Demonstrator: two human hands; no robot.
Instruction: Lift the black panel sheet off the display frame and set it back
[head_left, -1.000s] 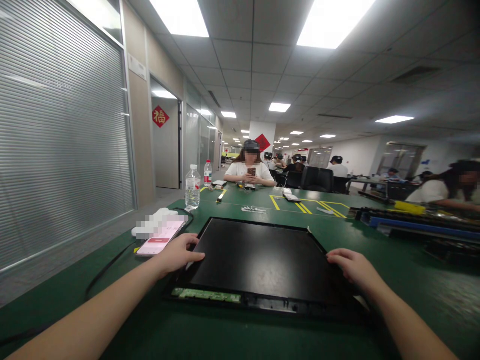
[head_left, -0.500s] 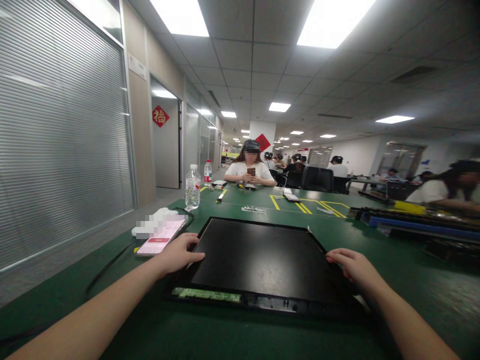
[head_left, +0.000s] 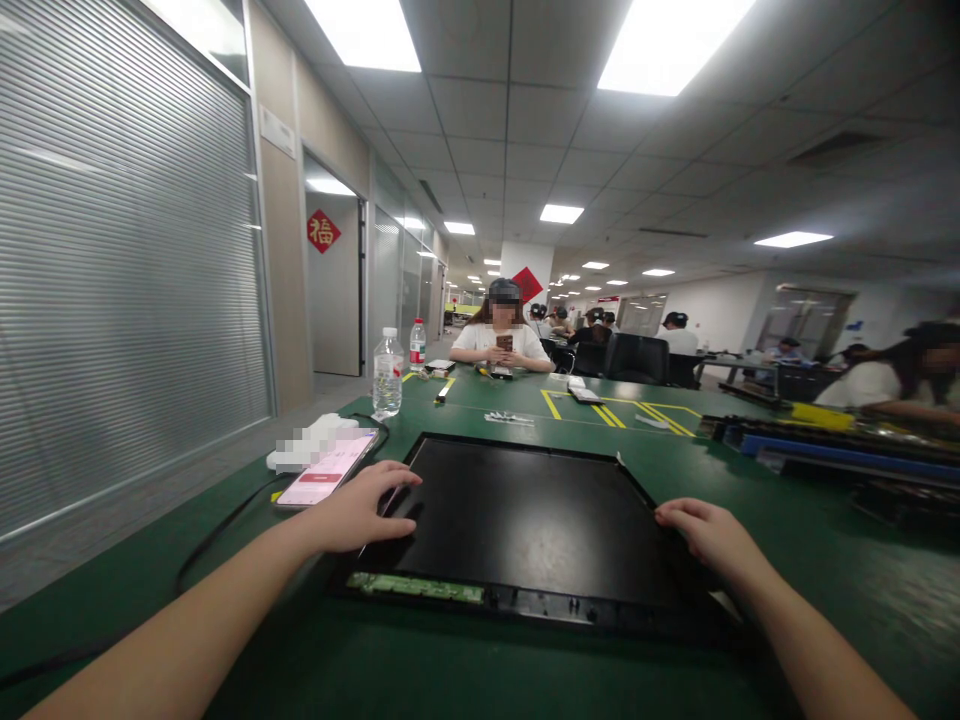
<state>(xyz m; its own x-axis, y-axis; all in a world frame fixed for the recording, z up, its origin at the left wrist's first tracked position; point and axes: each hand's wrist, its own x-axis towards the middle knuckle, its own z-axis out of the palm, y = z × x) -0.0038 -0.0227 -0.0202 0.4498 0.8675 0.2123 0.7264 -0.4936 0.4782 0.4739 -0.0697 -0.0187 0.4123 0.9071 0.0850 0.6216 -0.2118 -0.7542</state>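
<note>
A black display panel (head_left: 517, 520) lies flat on the green table in a dark frame, with a narrow green circuit board (head_left: 420, 588) along its near edge. Over the panel's left edge, my left hand (head_left: 364, 510) has its thumb and fingers spread apart; whether the fingertips touch the surface is hard to tell. At the opposite side, my right hand (head_left: 701, 530) is closed, its thumb and fingers pinching the right edge. A small pale tab sticks up at the panel's far right corner.
Left of the panel are a lit phone (head_left: 326, 470), a white object (head_left: 307, 445) and a black cable (head_left: 217, 530). Two bottles, one a clear water bottle (head_left: 388, 375), stand farther back. Long dark bars and a blue strip (head_left: 825, 450) lie right. A person (head_left: 501, 340) sits opposite.
My left hand has lifted slightly and shifted right over the panel, its fingers opening wider. My right hand stays at the right edge.
</note>
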